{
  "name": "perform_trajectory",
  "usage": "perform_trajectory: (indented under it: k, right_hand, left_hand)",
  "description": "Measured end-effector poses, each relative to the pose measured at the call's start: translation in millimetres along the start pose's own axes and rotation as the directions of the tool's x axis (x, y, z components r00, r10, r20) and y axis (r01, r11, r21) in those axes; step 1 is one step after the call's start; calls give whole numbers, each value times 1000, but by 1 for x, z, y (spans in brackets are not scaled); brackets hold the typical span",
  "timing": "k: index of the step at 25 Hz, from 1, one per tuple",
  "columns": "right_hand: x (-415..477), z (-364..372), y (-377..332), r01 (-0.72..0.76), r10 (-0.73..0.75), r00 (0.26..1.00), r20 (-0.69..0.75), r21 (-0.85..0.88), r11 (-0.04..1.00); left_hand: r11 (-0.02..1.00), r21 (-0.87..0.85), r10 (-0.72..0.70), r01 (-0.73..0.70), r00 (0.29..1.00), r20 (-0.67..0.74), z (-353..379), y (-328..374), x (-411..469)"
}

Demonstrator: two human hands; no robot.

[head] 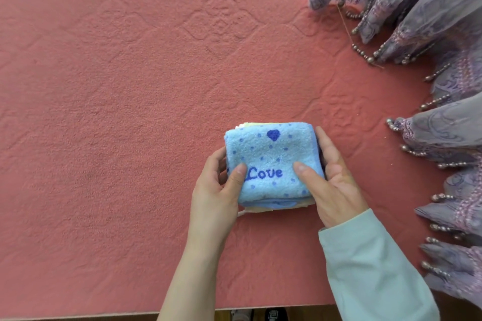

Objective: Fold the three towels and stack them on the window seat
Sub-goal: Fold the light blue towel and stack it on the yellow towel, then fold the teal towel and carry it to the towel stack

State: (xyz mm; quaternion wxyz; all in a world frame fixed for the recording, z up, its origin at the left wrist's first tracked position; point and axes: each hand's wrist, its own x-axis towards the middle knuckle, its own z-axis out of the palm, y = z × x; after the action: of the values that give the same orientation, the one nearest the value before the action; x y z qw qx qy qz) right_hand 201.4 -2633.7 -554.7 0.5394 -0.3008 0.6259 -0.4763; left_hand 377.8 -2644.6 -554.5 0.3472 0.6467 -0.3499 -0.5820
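A folded light-blue towel [271,156] with dark dots, a heart and the word "Love" lies on top of a small stack on the coral-red window seat pad [117,117]. Edges of a pale yellow towel [254,124] and a cream one [260,209] peek out beneath it. My left hand [216,190] grips the stack's left side, thumb pressed on top. My right hand [331,180] grips the right side, thumb on the blue towel, fingers along the edge.
Purple-grey lace curtains [430,8] with beaded fringe hang down along the right side and top right corner. The pad's front edge [104,314] runs along the bottom, with floor and shoes just below it.
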Motion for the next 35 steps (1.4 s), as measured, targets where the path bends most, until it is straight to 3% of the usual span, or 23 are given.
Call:
perform_trajectory:
  k: [8, 14, 18, 24, 29, 35]
  right_hand:
    - [-15, 1, -63, 94, -92, 994, -61, 31, 995]
    - [-57, 19, -177, 282, -281, 959, -35, 6, 960]
    - [-103, 35, -285, 404, -407, 913, 24, 89, 911]
    - [-180, 64, -409, 558, -583, 793, 176, 175, 811]
    - [-231, 99, -461, 611, -654, 691, 308, 234, 756]
    - [-267, 137, -489, 569, -661, 576, 481, 346, 746]
  left_hand:
    - [991, 6, 135, -135, 987, -86, 0, 61, -15]
    - [922, -161, 349, -353, 936, -57, -4, 173, -68]
    - [799, -297, 535, -522, 844, -42, -24, 274, -125]
    - [615, -347, 740, -709, 670, -58, -74, 385, -212]
    - [532, -279, 794, -799, 585, -162, -116, 429, -275]
    - [481, -131, 795, -867, 494, -351, -159, 443, -337]
